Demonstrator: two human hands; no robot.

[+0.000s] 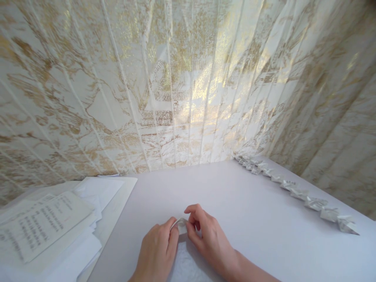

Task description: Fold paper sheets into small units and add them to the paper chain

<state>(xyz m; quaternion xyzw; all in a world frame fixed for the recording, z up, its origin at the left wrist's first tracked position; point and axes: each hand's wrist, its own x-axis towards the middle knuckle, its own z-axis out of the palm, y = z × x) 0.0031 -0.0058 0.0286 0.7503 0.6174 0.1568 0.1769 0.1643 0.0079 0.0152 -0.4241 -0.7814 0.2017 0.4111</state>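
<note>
I hold a small, curved piece of folded white paper (182, 226) just above the near part of a smooth, pale lilac-white worktop (205, 188). My left hand (160, 246) is on the left of the folded paper, its thumb and bent forefinger grasping that end. My right hand (210, 237) is on the right of it, thumb against the edge and forefinger arched above; I cannot tell whether those fingers pinch the paper or only touch it. On the near side of the folded paper, between my wrists, a pale grey-blue, softly textured patch (188, 262) shows.

Well to the left of the folded paper, loose white sheets (80, 248) overlap in an untidy pile, some askew. On top lies an off-white page with lines of dark writing (58, 223), too blurred to read. Well to the right of the folded paper, a slanting row of small, pointed, grey-white folded paper shapes (315, 203) runs along the side of the worktop towards its far corner, each close to the next.

Beyond the folded paper, at the far edge of the worktop, rises a white covering with gold and brown scenery (173, 78), ribbed with long lines. Light glows on its middle, straight beyond the folded paper, while the patterned side on the right (340, 129) is dimmer.
</note>
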